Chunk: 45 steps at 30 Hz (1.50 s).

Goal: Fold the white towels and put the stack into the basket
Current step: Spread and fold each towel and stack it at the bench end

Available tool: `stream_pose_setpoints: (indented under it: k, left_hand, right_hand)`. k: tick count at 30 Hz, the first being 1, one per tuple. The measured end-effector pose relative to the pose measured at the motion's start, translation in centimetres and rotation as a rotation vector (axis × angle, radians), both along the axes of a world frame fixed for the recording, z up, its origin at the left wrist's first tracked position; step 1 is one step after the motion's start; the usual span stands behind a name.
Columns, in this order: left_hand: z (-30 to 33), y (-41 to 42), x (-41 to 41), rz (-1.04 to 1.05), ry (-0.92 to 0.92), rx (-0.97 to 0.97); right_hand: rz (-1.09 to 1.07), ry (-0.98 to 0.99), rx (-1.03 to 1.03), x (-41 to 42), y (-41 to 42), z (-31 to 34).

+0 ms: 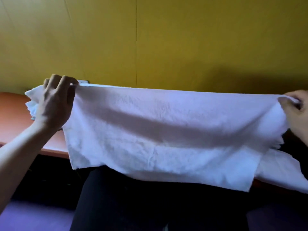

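A white towel [166, 130] hangs stretched wide in the air in front of me. My left hand [55, 100] pinches its top left corner and my right hand [298, 112] pinches its top right corner at the frame's edge. The cloth sags in the middle and its lower edge drops over the table's front edge and my lap. Behind my left hand lies a crumpled heap of more white towels [33, 100]. Another white towel [283, 172] lies at the lower right, partly under the held one. No basket is in view.
An orange-brown table [15, 120] runs along a yellow wall [150, 39], mostly hidden by the towel. A white wall socket [84, 82] shows just above the towel's top edge. My dark trousers [133, 205] and a purple floor [33, 217] fill the bottom.
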<state>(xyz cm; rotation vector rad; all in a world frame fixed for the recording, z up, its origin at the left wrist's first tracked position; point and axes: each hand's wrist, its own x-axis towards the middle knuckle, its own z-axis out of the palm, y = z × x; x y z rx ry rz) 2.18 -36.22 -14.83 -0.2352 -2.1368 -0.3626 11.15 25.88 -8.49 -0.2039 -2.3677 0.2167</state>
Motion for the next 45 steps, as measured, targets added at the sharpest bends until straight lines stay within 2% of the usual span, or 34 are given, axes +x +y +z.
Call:
stream_pose_setpoints:
  k: [4,9,20,25,29,31,34,36,39,41,43,45]
  left_hand:
    - [-2.1,1.2,-3.7,0.070,-0.089,0.070]
    - [-7.2,2.9,-10.6,0.139,-0.239,0.097]
    - [-20.5,5.9,-25.8,0.147,-0.545,0.071]
    - [-24.9,7.3,-31.2,0.162,-0.606,0.057]
    - [-27.3,8.6,-34.5,0.174,-0.625,-0.005]
    - [-28.3,9.2,-35.7,0.223,-0.679,-0.025]
    - [-30.0,9.5,-36.7,0.197,-0.757,0.111]
    - [-30.8,9.5,-36.6,0.210,-0.787,0.138]
    - [-30.5,10.4,-34.8,0.283,-0.727,0.036]
    - [-30.5,11.3,-32.5,0.299,-0.727,-0.034]
    - [-31.3,11.7,-30.6,0.293,-0.836,-0.068]
    - [-32.7,11.2,-29.8,0.269,-0.937,-0.109]
  right_hand:
    - [-0.027,0.012,-0.141,-4.6,-0.7,-4.1]
    - [-0.064,-0.137,-0.295,-12.2,0.5,-12.1]
    - [-0.125,-0.247,-0.193,-27.2,2.5,-25.1]
    - [-0.183,-0.374,-0.103,-33.0,4.5,-30.2]
    - [-0.193,-0.338,-0.147,-36.4,4.8,-32.1]
    - [-0.160,-0.342,-0.193,-37.8,4.6,-32.9]
    - [-0.123,-0.367,-0.278,-38.2,4.4,-33.5]
    - [-0.123,-0.374,-0.255,-37.1,4.0,-33.8]
    - [-0.022,-0.352,-0.199,-35.8,4.2,-35.3]
    - [0.048,-0.488,-0.241,-35.0,5.0,-36.6]
    - [0.051,-0.602,-0.220,-34.0,5.8,-37.6]
    - [0.005,-0.600,-0.219,-32.9,6.1,-37.9]
